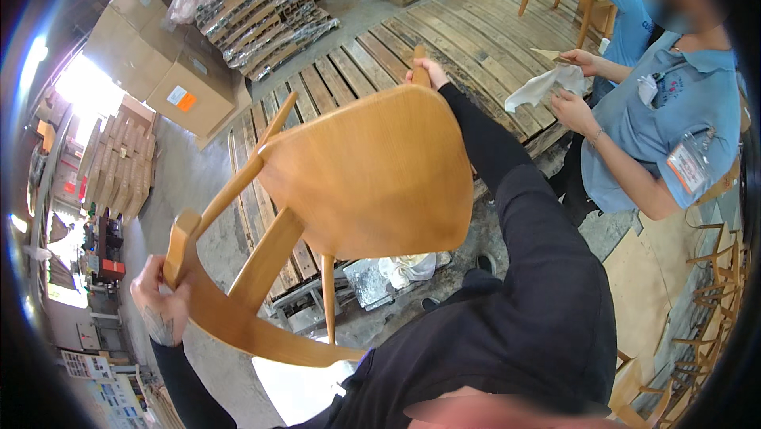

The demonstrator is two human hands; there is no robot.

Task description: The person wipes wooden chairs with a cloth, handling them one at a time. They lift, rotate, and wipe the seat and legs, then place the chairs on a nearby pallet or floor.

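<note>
A light wooden chair (372, 167) is held tilted in front of my body, its broad seat facing up toward me. My left hand (161, 296) is closed around the end of the curved backrest (261, 338). At the far side of the seat, my right hand (429, 72) grips a chair leg (419, 55), its fingers partly hidden behind the wood. The backrest's other end comes close to my dark top.
Beneath the chair lies a slatted wooden platform (349, 64). On the right a co-worker in a blue shirt (674, 104) holds a white cloth (543, 87). Cardboard boxes (190, 88) and wrapped stacked wood (258, 17) stand at the far left; several chairs (717, 286) line the right edge.
</note>
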